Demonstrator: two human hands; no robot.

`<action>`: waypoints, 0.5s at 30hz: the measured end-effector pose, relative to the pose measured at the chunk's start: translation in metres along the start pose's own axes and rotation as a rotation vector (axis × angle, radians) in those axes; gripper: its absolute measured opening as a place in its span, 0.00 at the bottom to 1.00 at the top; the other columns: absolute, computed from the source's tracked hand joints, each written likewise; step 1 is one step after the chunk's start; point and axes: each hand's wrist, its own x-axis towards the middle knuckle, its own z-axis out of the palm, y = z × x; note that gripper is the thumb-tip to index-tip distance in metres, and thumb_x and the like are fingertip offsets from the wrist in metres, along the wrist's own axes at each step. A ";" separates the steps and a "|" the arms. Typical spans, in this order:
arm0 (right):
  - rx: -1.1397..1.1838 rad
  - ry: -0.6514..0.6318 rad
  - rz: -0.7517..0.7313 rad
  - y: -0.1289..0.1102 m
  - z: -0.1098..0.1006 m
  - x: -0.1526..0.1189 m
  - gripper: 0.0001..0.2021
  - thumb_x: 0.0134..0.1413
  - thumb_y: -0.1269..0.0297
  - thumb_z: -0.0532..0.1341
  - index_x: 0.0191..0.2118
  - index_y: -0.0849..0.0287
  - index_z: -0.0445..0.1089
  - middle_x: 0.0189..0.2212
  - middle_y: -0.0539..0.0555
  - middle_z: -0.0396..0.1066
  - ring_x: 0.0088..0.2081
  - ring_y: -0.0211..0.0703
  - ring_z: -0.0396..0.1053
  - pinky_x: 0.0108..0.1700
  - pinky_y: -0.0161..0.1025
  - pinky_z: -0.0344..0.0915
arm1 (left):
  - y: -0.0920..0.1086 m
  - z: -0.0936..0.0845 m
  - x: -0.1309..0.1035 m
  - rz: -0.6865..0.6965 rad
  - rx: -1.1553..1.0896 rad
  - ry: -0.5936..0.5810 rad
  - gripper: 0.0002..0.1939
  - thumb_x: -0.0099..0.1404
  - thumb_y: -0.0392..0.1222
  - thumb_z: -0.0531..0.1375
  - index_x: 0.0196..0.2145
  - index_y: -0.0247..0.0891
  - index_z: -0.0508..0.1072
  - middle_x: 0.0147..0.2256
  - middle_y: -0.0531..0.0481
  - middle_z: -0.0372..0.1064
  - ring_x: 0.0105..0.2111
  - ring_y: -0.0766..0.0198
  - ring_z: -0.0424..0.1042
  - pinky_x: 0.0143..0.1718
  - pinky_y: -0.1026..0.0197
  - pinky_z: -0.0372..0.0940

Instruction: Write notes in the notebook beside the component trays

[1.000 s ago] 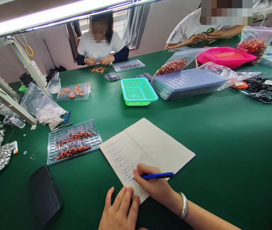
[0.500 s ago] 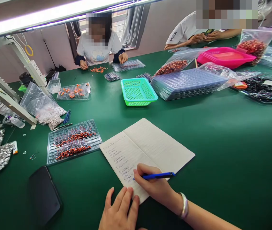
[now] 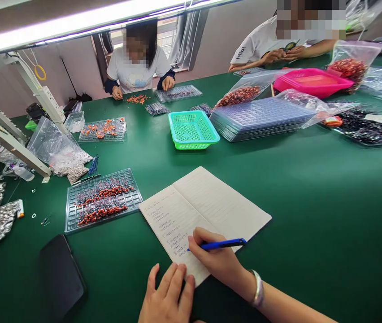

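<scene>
An open notebook lies on the green table in front of me, its left page partly filled with handwriting. My right hand grips a blue pen with the tip on the lower left page. My left hand lies flat, fingers spread, pressing the notebook's near corner. A silver bracelet circles my right wrist.
A clear tray of orange components sits left of the notebook, a black phone near the front. Behind are a green basket, stacked clear trays, a pink tray and bagged parts. Two co-workers sit at the far side.
My hands barely moved; the pen shifted slightly up the page. The far co-worker's hands moved apart, one onto a tray.
</scene>
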 end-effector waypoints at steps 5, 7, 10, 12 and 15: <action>0.184 0.126 0.114 -0.004 -0.005 0.008 0.21 0.47 0.51 0.65 0.19 0.54 0.53 0.16 0.44 0.51 0.21 0.38 0.50 0.24 0.36 0.52 | -0.002 -0.001 -0.009 -0.159 -0.272 -0.033 0.32 0.67 0.63 0.55 0.59 0.39 0.69 0.56 0.40 0.71 0.55 0.52 0.70 0.56 0.50 0.65; 0.287 0.181 0.173 -0.006 -0.009 0.014 0.22 0.48 0.49 0.64 0.20 0.53 0.51 0.16 0.44 0.50 0.19 0.37 0.49 0.21 0.35 0.51 | -0.010 -0.009 -0.002 -0.463 -0.571 -0.086 0.31 0.67 0.61 0.55 0.62 0.41 0.65 0.61 0.37 0.64 0.58 0.49 0.67 0.53 0.49 0.68; 0.416 0.205 0.240 -0.009 -0.012 0.022 0.22 0.49 0.47 0.63 0.21 0.54 0.53 0.18 0.46 0.55 0.20 0.37 0.51 0.20 0.34 0.52 | -0.029 -0.028 0.026 -1.027 -1.121 -0.090 0.37 0.65 0.58 0.58 0.65 0.37 0.57 0.65 0.32 0.54 0.59 0.47 0.65 0.54 0.49 0.68; 0.480 0.201 0.262 -0.010 -0.013 0.026 0.22 0.49 0.46 0.62 0.20 0.54 0.54 0.20 0.49 0.59 0.21 0.38 0.55 0.22 0.34 0.56 | -0.040 -0.037 0.049 -1.281 -1.373 0.004 0.42 0.61 0.56 0.61 0.66 0.34 0.54 0.66 0.31 0.51 0.57 0.49 0.68 0.52 0.53 0.68; 0.532 0.173 0.278 -0.008 -0.013 0.030 0.22 0.50 0.45 0.62 0.20 0.54 0.55 0.20 0.50 0.60 0.22 0.39 0.57 0.22 0.35 0.57 | -0.051 -0.040 0.074 -1.414 -1.425 0.095 0.41 0.57 0.51 0.64 0.64 0.35 0.57 0.61 0.34 0.59 0.43 0.60 0.74 0.37 0.64 0.68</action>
